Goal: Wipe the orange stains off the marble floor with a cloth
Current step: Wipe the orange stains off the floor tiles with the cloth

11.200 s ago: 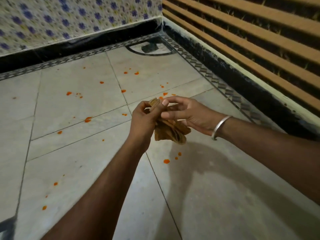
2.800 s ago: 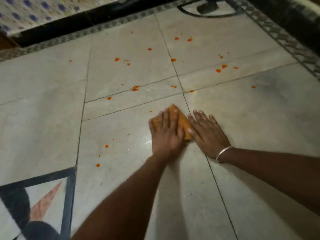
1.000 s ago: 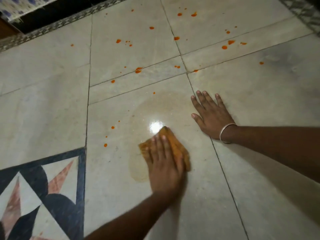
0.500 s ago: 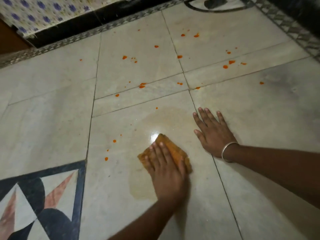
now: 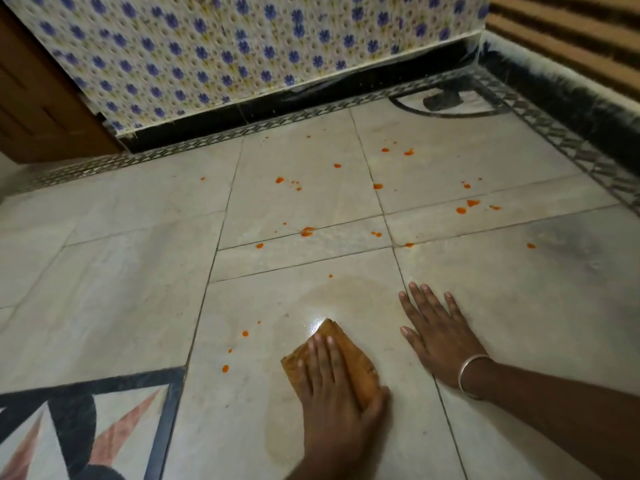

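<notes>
My left hand (image 5: 337,386) lies flat on a folded orange-brown cloth (image 5: 353,358) and presses it onto the pale marble floor (image 5: 104,271). A wet yellowish smear (image 5: 346,296) surrounds the cloth. My right hand (image 5: 438,332), with a silver bangle at the wrist, rests flat on the floor just right of the cloth, fingers spread. Small orange stains lie just left of the cloth (image 5: 245,333), and several more are scattered farther off, such as one on a tile joint (image 5: 307,231) and a group at the right (image 5: 467,206).
A wall with blue flower tiles (image 5: 242,57) and a black skirting closes the far side. A slatted wooden panel (image 5: 571,36) runs along the right. A dark inlaid star pattern (image 5: 86,420) fills the floor at lower left. A wooden door (image 5: 38,109) stands at far left.
The view has tilted up, so the walls show now. My left hand still presses the cloth in about the same spot on the wet patch. My right hand stays planted beside it.
</notes>
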### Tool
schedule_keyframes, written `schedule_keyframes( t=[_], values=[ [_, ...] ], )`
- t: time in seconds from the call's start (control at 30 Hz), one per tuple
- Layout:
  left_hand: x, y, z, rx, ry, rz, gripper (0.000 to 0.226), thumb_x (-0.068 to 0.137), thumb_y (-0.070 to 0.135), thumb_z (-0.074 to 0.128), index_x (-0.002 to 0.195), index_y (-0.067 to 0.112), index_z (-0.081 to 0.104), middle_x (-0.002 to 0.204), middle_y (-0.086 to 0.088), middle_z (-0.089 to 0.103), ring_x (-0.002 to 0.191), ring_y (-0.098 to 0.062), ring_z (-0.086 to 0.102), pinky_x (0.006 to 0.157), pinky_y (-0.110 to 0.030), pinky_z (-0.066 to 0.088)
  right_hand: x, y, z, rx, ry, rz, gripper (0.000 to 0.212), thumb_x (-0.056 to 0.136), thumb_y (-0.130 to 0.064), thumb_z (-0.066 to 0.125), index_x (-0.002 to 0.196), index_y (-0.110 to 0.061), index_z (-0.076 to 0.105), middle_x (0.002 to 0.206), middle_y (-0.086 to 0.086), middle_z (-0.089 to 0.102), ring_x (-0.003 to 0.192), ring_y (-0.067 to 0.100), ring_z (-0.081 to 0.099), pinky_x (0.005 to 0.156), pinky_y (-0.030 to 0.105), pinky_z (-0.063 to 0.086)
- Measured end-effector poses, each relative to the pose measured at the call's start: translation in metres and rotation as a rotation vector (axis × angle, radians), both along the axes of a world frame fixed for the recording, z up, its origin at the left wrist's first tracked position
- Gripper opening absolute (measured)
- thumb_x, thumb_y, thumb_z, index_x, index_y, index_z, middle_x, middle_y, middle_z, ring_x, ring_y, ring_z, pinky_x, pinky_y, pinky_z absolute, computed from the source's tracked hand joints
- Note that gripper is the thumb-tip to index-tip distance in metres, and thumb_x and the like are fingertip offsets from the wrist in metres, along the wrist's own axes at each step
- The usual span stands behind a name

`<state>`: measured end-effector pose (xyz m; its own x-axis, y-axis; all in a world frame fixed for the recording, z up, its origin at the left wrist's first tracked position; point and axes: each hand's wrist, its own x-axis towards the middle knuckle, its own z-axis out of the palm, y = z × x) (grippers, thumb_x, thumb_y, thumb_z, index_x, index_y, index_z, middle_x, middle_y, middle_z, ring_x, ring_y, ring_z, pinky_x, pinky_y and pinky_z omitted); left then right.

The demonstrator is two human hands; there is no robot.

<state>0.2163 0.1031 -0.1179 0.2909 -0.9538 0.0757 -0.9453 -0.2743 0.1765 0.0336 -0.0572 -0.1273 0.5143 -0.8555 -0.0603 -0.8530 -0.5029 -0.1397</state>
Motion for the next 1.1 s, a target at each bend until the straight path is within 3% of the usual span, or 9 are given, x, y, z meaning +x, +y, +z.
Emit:
schedule_keyframes(
  t=[0.13, 0.23, 0.37, 0.53, 0.6, 0.73, 0.8, 0.93, 1.1],
  values=[
    [0.01, -0.004, 0.018, 0.085, -0.117, -0.078, 0.084, 0.071, 0.065, 0.069, 0.132, 0.007, 0.066, 0.124, -0.018, 0.067, 0.107, -0.039, 0.067, 0.093, -0.05, 0.052, 0.003, -0.003, -0.002, -0.022, -0.011, -0.009, 0.072, 0.102, -0.054, -0.001, 0.159, -0.019, 0.026, 0.167, 0.007, 0.022, 0.154, 0.024, 0.019, 0.121, 0.051, 0.008],
    [0.015, -0.021, 0.039, 0.161, -0.146, -0.109, 0.043, 0.058, 0.027, 0.092, 0.092, 0.014, 0.069, 0.086, -0.009, 0.064, 0.073, -0.028, 0.062, 0.06, -0.037, 0.052, 0.013, -0.006, 0.003, -0.03, -0.041, -0.041, 0.071, 0.101, -0.054, 0.007, 0.158, -0.018, 0.029, 0.167, 0.007, 0.019, 0.155, 0.022, 0.014, 0.123, 0.05, 0.001],
    [0.04, -0.063, 0.08, 0.033, 0.367, 0.138, 0.014, 0.083, 0.018, 0.071, 0.082, 0.019, 0.057, 0.076, 0.002, 0.061, 0.074, -0.023, 0.062, 0.06, -0.034, 0.037, 0.026, -0.019, 0.011, -0.015, -0.117, -0.107, 0.078, 0.094, -0.056, -0.004, 0.161, -0.022, 0.017, 0.17, 0.003, 0.004, 0.156, 0.018, -0.003, 0.122, 0.043, -0.014],
    [0.077, -0.119, 0.116, -0.172, 1.161, 0.375, 0.005, 0.091, 0.012, 0.069, 0.095, 0.01, 0.071, 0.089, -0.009, 0.075, 0.083, -0.027, 0.072, 0.068, -0.037, 0.06, 0.029, -0.033, 0.016, 0.033, -0.14, -0.18, 0.086, 0.087, -0.058, -0.011, 0.161, -0.023, 0.014, 0.17, 0.003, -0.001, 0.156, 0.018, -0.009, 0.124, 0.043, -0.013],
    [0.095, -0.132, 0.102, -0.139, 1.33, 0.459, 0.021, 0.1, 0.021, 0.059, 0.108, 0.004, 0.069, 0.102, -0.015, 0.073, 0.091, -0.035, 0.072, 0.069, -0.04, 0.06, 0.032, -0.038, 0.016, 0.05, -0.14, -0.201, 0.087, 0.086, -0.058, -0.012, 0.161, -0.023, 0.013, 0.17, 0.003, -0.001, 0.156, 0.018, -0.01, 0.124, 0.044, -0.012],
    [0.116, -0.129, 0.069, -0.222, 0.88, 0.582, 0.062, 0.096, 0.045, 0.06, 0.147, 0.011, 0.054, 0.145, -0.014, 0.059, 0.131, -0.035, 0.057, 0.108, -0.05, 0.049, 0.04, -0.042, 0.016, 0.058, -0.14, -0.189, 0.086, 0.085, -0.058, -0.011, 0.161, -0.023, 0.012, 0.17, 0.003, -0.003, 0.156, 0.019, -0.011, 0.124, 0.045, -0.013],
    [0.113, -0.13, 0.061, -0.305, 0.673, 0.374, 0.06, 0.104, 0.043, 0.053, 0.157, 0.017, 0.043, 0.159, -0.009, 0.047, 0.147, -0.028, 0.043, 0.122, -0.049, 0.035, 0.046, -0.045, 0.015, 0.041, -0.131, -0.16, 0.083, 0.087, -0.056, -0.009, 0.161, -0.022, 0.01, 0.17, 0.004, -0.004, 0.156, 0.019, -0.011, 0.123, 0.045, -0.013],
    [0.094, -0.158, 0.032, 0.06, 0.135, -0.213, 0.066, 0.104, 0.056, 0.015, 0.166, 0.033, 0.014, 0.175, 0.001, 0.003, 0.162, -0.02, -0.003, 0.129, -0.051, 0.004, 0.068, -0.054, 0.015, 0.015, -0.1, -0.093, 0.078, 0.09, -0.052, -0.005, 0.162, -0.022, 0.005, 0.17, 0.005, -0.006, 0.156, 0.021, -0.011, 0.125, 0.047, -0.008],
    [0.108, -0.209, 0.017, 0.176, 0.006, -0.172, 0.062, 0.108, 0.055, 0.009, 0.166, 0.036, 0.004, 0.176, 0.003, -0.007, 0.161, -0.019, -0.009, 0.128, -0.055, -0.001, 0.087, -0.058, 0.004, -0.019, -0.059, -0.087, 0.072, 0.096, -0.047, 0.002, 0.162, -0.018, 0.006, 0.17, 0.006, 0.004, 0.157, 0.023, -0.002, 0.126, 0.05, 0.0]
  ],
)
